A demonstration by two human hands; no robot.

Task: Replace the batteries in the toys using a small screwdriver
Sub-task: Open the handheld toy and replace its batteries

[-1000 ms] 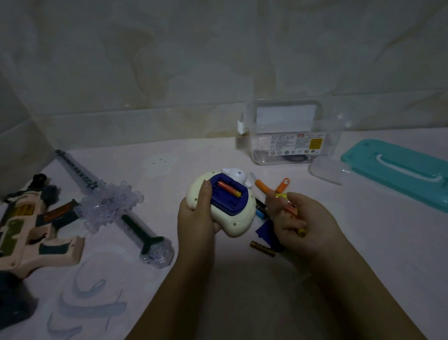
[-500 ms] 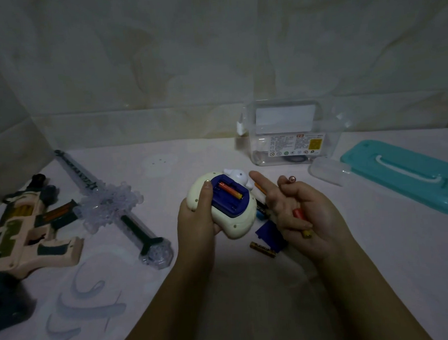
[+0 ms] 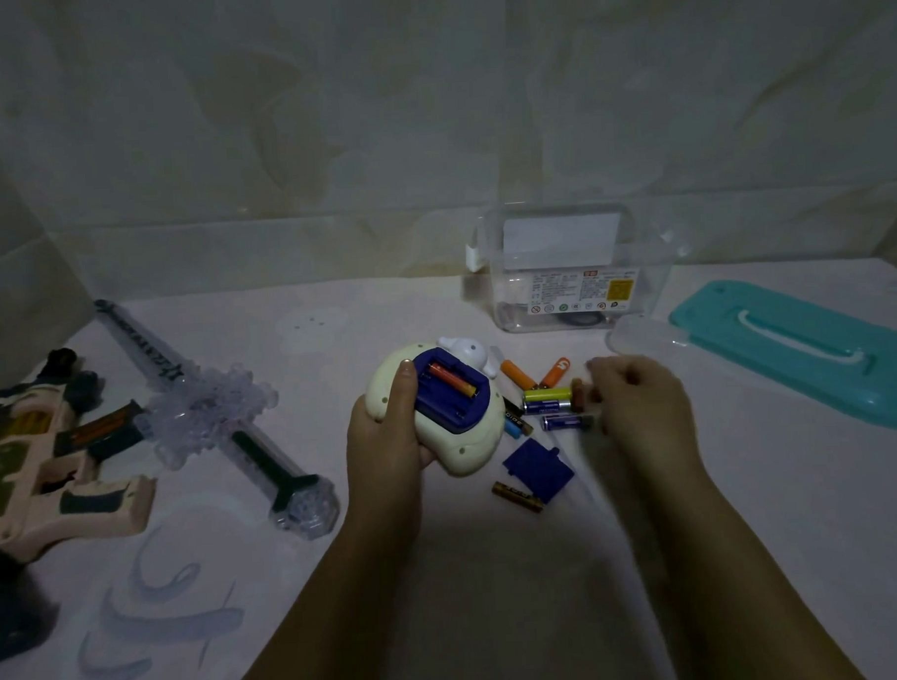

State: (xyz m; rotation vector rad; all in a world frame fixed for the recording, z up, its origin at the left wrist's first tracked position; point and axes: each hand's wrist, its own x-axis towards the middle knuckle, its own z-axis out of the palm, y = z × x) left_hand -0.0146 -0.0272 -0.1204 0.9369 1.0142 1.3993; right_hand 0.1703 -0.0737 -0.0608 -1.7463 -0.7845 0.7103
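Head view: the left hand (image 3: 384,440) is gripping the cream toy (image 3: 471,444) mid-bench, battery bay facing up. The right hand (image 3: 639,408) is hovering over loose batteries (image 3: 544,406), blurred; I cannot tell its grip.

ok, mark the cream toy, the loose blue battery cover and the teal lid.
Cream plastic toy (image 3: 449,411), head view, on its blue battery bay.
Dark-blue square battery cover (image 3: 538,468), head view, centre of its flat face.
Teal plastic lid (image 3: 797,378), head view, bare surface near its middle.
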